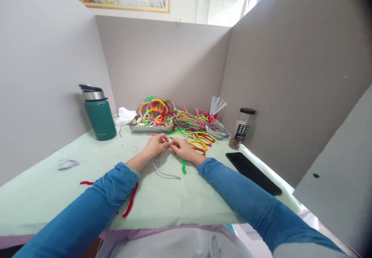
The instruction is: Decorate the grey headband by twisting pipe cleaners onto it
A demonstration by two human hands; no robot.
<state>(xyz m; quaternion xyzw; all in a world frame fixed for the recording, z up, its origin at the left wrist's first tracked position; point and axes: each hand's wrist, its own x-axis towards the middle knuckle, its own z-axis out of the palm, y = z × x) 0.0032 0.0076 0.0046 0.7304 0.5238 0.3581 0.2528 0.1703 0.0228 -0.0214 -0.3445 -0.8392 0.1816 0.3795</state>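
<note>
My left hand (157,145) and my right hand (183,149) meet above the middle of the table, fingertips pinched together around a small pink piece (168,146). Its full shape is hidden by the fingers. A thin grey wire (167,175) curves on the table just below my hands. Near my right wrist lies a short green fuzzy strip (184,167). Beside my left sleeve is a red fuzzy strip (130,200), with another red piece (86,182) farther left. Yellow and red loops (200,141) lie just beyond my right hand.
A metal tray (151,129) holds small pieces and colourful rings, beside a heap of fuzzy strips (188,121) and coiled wire (217,132). A green bottle (100,118) stands left; a clear jar (241,129) and black phone (252,172) are right. Grey partitions surround the table.
</note>
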